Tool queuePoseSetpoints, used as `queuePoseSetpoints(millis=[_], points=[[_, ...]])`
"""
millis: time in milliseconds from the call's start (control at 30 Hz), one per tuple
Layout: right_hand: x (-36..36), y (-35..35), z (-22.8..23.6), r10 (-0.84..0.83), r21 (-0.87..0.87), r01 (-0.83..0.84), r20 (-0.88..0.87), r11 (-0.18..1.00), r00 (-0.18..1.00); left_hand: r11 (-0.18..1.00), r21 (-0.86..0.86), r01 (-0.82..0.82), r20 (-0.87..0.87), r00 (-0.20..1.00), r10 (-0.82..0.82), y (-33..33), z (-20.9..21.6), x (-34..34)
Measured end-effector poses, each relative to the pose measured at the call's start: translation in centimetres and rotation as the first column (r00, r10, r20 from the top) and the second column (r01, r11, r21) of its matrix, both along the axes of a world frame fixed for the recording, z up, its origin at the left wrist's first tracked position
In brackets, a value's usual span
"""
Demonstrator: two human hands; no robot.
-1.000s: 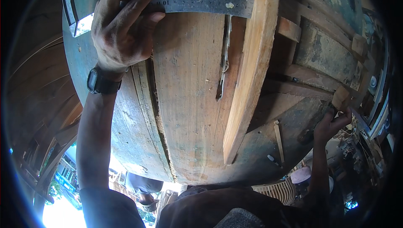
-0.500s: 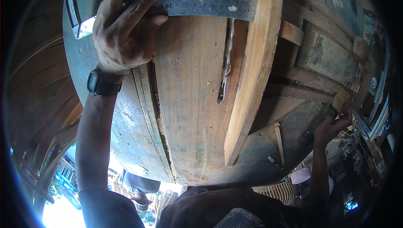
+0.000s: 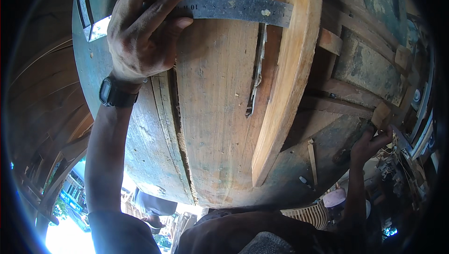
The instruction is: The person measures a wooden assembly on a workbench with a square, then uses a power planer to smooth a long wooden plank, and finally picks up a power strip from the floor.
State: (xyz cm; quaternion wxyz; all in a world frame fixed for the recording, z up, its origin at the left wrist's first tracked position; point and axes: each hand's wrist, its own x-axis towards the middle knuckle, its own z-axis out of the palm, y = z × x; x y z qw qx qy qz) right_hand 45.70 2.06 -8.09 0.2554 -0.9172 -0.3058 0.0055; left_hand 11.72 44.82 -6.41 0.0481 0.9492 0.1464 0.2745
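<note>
My left hand (image 3: 140,34) grips a metal square (image 3: 234,8) from above, thumb and fingers pinching its marked blade. The blade lies across a broad wooden plank (image 3: 213,81), and its tip touches a pale timber strip (image 3: 292,76) raised along the surface. The square's thicker arm (image 3: 83,4) shows left of the hand; the hand covers the blade's middle. Far to the right, my right hand (image 3: 368,145) has bent fingers at the lower edge of a wooden block (image 3: 381,115). Whether they hold the block or something behind it is hidden.
A dark gap (image 3: 180,132) runs down the planking, and a split crack (image 3: 257,81) lies beside the pale strip. Crosswise timbers (image 3: 346,90) stand at right. A thin wood stick (image 3: 312,160) lies low on the surface. Curved boards (image 3: 51,90) stand at far left.
The planks, square and left hand sit slightly farther right in the picture. The square stays across the plank in my left hand's grip; my right hand has hardly moved.
</note>
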Motion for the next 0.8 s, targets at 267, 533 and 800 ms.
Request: queuePoseSetpoints(millis=[267, 533, 800], points=[[-0.06, 0.13, 0.00, 0.001, 0.010, -0.001, -0.018, 1.000, 1.000, 1.000, -0.004, -0.001, -0.003, 1.000, 0.001, -0.01, 0.07, 0.01], [-0.05, 0.14, 0.03, 0.008, 0.018, -0.007, -0.045, 1.000, 0.999, 0.999, -0.032, -0.022, 0.022, 0.999, 0.023, -0.21, 0.10, 0.26], [-0.28, 0.19, 0.21, -0.002, -0.004, 0.002, -0.044, 1.000, 0.999, 1.000, -0.019, 0.009, -0.002, 1.000, -0.009, -0.02, 0.16, 0.05]])
